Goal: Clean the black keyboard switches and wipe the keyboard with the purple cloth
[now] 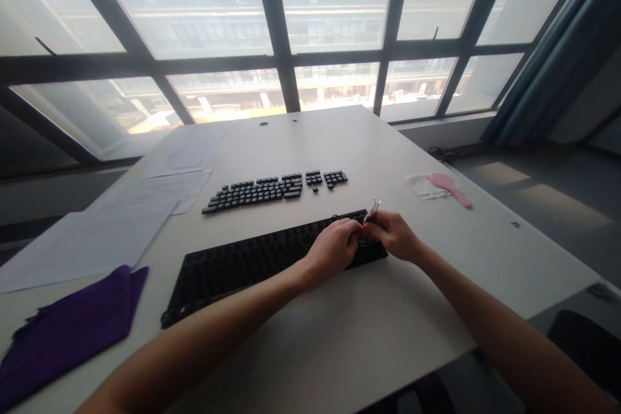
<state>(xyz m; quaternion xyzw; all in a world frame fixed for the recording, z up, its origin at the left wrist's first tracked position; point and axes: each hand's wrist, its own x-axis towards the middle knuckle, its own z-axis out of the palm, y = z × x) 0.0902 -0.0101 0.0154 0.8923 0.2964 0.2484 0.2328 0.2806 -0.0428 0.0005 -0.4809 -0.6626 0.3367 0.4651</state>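
A black keyboard base (242, 265) without keycaps lies across the white table (369, 336). Its removed black keycaps (272, 189) are laid out in rows behind it. My left hand (334, 247) rests curled on the base's right end, fingers closed against it. My right hand (394, 234) is pinched on a small white stick-like tool (373, 209), whose tip points up and away over the base's right corner. The two hands nearly touch.
A purple cloth (68, 326) lies at the near left. White paper sheets (121, 220) cover the left side. A pink brush (450, 187) on a white wipe sits at the right edge. Large windows stand behind the table.
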